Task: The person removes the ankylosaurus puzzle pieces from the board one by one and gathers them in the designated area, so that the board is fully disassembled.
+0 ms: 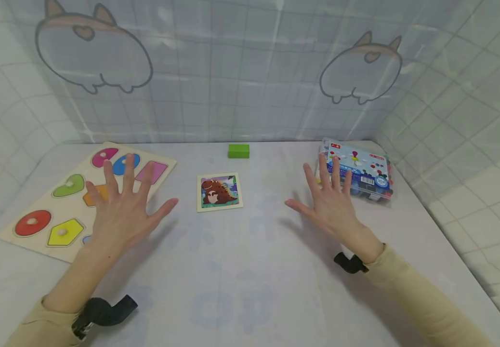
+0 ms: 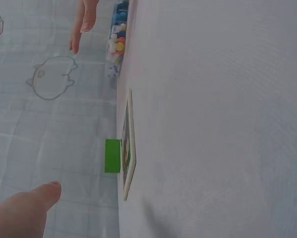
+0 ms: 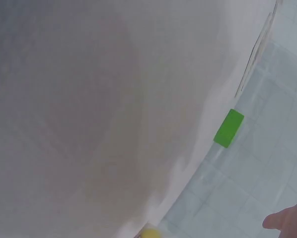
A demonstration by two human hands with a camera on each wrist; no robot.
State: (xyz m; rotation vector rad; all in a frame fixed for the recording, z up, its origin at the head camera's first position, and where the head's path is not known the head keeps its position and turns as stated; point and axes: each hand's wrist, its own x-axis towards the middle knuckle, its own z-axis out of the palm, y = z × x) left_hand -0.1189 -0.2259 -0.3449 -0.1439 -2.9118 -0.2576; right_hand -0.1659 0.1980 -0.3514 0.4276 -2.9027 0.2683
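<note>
My left hand [image 1: 122, 214] is spread above the table, overlapping a wooden shape puzzle board [image 1: 37, 248] in the head view; it holds nothing. On the right, my right hand [image 1: 334, 209] is likewise spread, fingertips in front of a clear plastic box [image 1: 362, 168] with a printed blue label. Between the hands lies a small square dinosaur picture puzzle [image 1: 219, 192] with a pale frame. Behind it sits a green block [image 1: 239, 151]. In the left wrist view, the picture puzzle [image 2: 129, 148] appears edge-on beside the green block [image 2: 112, 155]. The right wrist view shows the green block [image 3: 229, 128] too.
The white table [image 1: 232, 270] meets a tiled-pattern curtain [image 1: 232, 72] at the back, printed with corgi outlines. More tile-patterned sheeting [image 1: 484, 159] runs along the right side. Coloured knobbed shapes, such as a red circle [image 1: 33, 223], sit in the board.
</note>
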